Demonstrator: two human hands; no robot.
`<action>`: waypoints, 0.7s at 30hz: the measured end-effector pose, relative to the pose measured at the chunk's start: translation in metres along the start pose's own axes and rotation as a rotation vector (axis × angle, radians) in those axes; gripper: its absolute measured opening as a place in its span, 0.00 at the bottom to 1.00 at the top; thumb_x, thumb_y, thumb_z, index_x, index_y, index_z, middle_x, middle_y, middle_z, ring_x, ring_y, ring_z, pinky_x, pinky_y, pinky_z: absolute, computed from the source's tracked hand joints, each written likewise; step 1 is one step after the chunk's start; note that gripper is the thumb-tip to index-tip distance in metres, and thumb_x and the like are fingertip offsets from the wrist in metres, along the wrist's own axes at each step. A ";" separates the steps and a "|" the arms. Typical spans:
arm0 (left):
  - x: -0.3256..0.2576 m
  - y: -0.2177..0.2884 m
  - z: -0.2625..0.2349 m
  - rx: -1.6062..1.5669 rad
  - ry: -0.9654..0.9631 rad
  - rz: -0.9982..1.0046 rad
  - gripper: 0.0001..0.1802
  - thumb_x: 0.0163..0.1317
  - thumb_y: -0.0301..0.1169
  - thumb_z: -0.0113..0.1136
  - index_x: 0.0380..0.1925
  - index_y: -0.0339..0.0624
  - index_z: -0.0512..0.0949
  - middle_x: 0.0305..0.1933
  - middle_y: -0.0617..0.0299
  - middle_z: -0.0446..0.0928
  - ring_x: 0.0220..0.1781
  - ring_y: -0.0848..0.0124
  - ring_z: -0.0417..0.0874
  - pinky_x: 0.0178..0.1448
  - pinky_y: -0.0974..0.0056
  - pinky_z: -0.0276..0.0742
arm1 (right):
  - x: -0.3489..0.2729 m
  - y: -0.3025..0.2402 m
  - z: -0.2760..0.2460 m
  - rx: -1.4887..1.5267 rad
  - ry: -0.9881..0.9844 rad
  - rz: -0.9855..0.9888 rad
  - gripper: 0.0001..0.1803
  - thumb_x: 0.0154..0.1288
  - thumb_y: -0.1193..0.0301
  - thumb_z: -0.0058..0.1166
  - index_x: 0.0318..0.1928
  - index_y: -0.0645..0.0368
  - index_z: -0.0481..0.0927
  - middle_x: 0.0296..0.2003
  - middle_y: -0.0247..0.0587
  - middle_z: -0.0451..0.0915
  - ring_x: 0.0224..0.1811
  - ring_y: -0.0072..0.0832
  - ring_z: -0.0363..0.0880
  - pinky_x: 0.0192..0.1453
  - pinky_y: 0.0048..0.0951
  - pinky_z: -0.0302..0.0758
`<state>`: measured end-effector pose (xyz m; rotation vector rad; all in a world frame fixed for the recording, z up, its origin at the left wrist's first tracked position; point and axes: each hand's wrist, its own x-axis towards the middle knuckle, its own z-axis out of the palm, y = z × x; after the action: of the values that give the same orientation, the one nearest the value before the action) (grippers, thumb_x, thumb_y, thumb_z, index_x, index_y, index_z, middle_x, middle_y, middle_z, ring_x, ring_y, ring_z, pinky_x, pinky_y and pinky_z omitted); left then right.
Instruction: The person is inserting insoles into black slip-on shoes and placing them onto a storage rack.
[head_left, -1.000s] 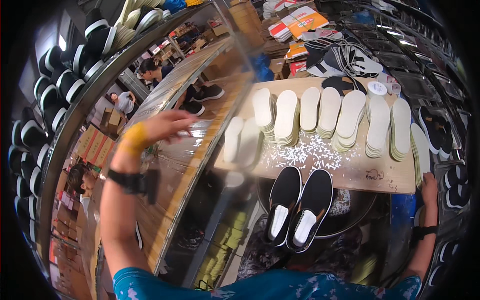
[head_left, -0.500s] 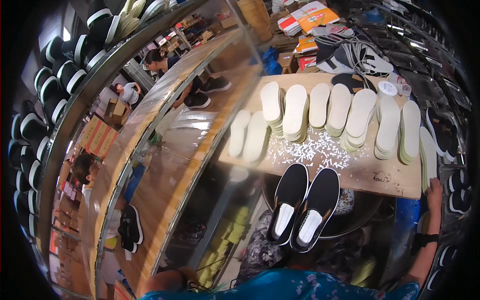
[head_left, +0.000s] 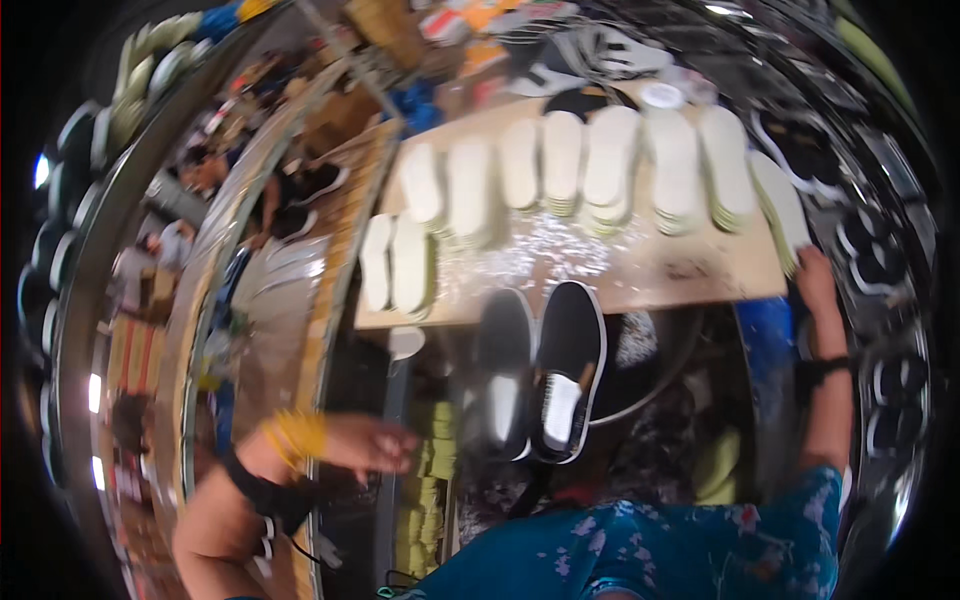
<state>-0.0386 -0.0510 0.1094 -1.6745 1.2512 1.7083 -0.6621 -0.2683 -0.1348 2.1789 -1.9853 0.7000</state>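
Note:
My right hand (head_left: pixel 817 275) is at the board's right edge, its fingers closed on the lower end of a pale insole (head_left: pixel 780 205). My left hand (head_left: pixel 372 445), with yellow bands round the wrist, is raised left of a pair of black slip-on shoes. It looks empty, with its fingers stretched toward the shoes and partly blurred. The left shoe (head_left: pixel 502 340) and the right shoe (head_left: pixel 572 335) stand side by side in front of me, toes away, with something white inside each. Neither hand touches them.
A wooden board (head_left: pixel 715 270) carries several stacks of insoles (head_left: pixel 612 160) and scattered white bits (head_left: pixel 560 248). A plastic-covered wooden shelf (head_left: pixel 285 290) runs along the left, with people beyond it. Black shoes (head_left: pixel 890 265) line a rack at right.
My left hand has come up from the lower edge toward the shoes. The view has shifted, so the board and shoes appear further left. My right hand stays at the insole.

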 end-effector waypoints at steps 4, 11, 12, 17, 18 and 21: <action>-0.046 0.213 -0.053 0.185 0.408 0.537 0.21 0.61 0.34 0.51 0.52 0.37 0.67 0.42 0.60 0.74 0.41 0.73 0.78 0.36 0.69 0.77 | -0.001 -0.012 -0.012 -0.039 0.031 0.062 0.13 0.50 0.76 0.42 0.36 0.61 0.76 0.37 0.49 0.74 0.41 0.47 0.70 0.48 0.41 0.68; 0.102 0.373 -0.101 0.420 0.628 0.966 0.23 0.57 0.42 0.56 0.50 0.43 0.70 0.40 0.62 0.76 0.38 0.75 0.78 0.37 0.71 0.74 | 0.003 -0.019 -0.009 -0.183 -0.063 0.097 0.07 0.48 0.78 0.45 0.30 0.61 0.75 0.37 0.48 0.75 0.42 0.45 0.71 0.46 0.38 0.71; 0.151 0.381 -0.115 0.638 0.801 1.008 0.28 0.54 0.45 0.59 0.51 0.40 0.70 0.41 0.60 0.76 0.40 0.72 0.78 0.41 0.68 0.75 | 0.006 -0.026 -0.005 -0.162 -0.047 0.086 0.07 0.47 0.78 0.46 0.30 0.61 0.75 0.37 0.47 0.74 0.43 0.45 0.71 0.46 0.38 0.72; 0.244 0.434 -0.040 1.070 0.915 0.971 0.45 0.40 0.55 0.63 0.54 0.35 0.65 0.52 0.44 0.68 0.53 0.53 0.71 0.57 0.60 0.67 | 0.002 -0.035 -0.022 -0.165 -0.139 0.154 0.08 0.45 0.79 0.48 0.30 0.61 0.75 0.37 0.47 0.73 0.45 0.45 0.70 0.45 0.38 0.74; 0.252 0.441 -0.031 1.099 0.927 0.921 0.40 0.40 0.55 0.64 0.47 0.34 0.70 0.47 0.46 0.70 0.51 0.54 0.72 0.56 0.60 0.68 | 0.002 -0.034 -0.024 -0.163 -0.157 0.156 0.08 0.45 0.79 0.48 0.30 0.61 0.75 0.36 0.46 0.73 0.44 0.45 0.70 0.44 0.38 0.74; 0.268 0.459 -0.026 1.176 0.923 0.808 0.36 0.38 0.55 0.64 0.38 0.33 0.76 0.42 0.47 0.73 0.48 0.54 0.74 0.53 0.60 0.70 | 0.000 -0.028 -0.023 -0.161 -0.162 0.149 0.08 0.44 0.79 0.49 0.29 0.60 0.75 0.35 0.44 0.73 0.43 0.44 0.71 0.42 0.38 0.75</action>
<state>-0.4459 -0.3741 -0.0058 -1.1423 2.8098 0.0119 -0.6409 -0.2560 -0.1080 2.0706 -2.2157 0.3739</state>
